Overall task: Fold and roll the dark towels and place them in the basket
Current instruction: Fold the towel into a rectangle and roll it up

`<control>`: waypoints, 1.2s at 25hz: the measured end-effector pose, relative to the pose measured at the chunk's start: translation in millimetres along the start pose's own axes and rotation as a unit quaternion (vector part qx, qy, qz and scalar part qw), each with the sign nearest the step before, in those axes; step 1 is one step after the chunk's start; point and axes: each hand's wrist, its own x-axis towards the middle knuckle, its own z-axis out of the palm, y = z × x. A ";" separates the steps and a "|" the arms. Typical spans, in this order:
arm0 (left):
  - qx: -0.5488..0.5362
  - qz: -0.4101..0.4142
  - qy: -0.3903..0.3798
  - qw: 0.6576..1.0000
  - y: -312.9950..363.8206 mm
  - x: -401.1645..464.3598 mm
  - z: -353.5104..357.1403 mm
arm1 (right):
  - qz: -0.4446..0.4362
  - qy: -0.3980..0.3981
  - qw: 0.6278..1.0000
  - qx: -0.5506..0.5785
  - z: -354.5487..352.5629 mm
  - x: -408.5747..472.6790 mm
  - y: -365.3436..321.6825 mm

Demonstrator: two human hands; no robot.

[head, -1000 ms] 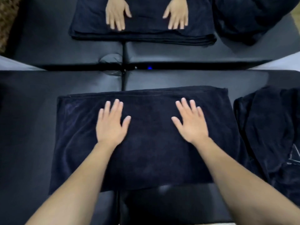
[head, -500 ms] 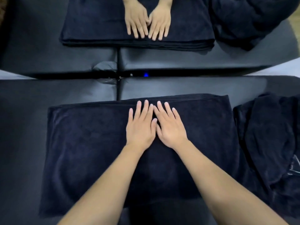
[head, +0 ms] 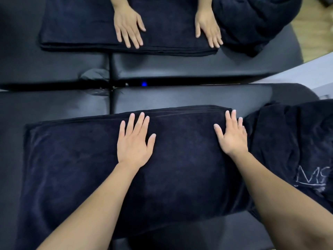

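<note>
Both palms lie flat with fingers spread, left hand (head: 134, 141) mid-cloth and right hand (head: 232, 137) at its right end, smoothing the folded dark towel (head: 75, 168) on the black padded table (head: 180, 98), so rolling from one end looks next.

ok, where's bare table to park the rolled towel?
Bare black table left of the seam, beyond the folded towel; also the strip between towel and mirror. Right side is crowded: crumpled dark towels abut the right hand. Left hand lies mid-towel.
</note>
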 end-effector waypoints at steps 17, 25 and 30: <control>-0.031 -0.077 -0.022 0.996 42.6 -45.0 -8.5 | -0.161 0.007 0.982 -0.095 -1.3 -53.1 20.0; -0.134 -0.114 -0.002 0.984 312.9 -145.9 35.9 | -0.484 -0.112 0.842 -0.211 -26.0 -20.8 33.7; -0.087 -0.161 -0.052 0.982 337.7 -164.1 49.4 | -0.498 -0.128 0.833 -0.203 -36.1 -20.3 51.2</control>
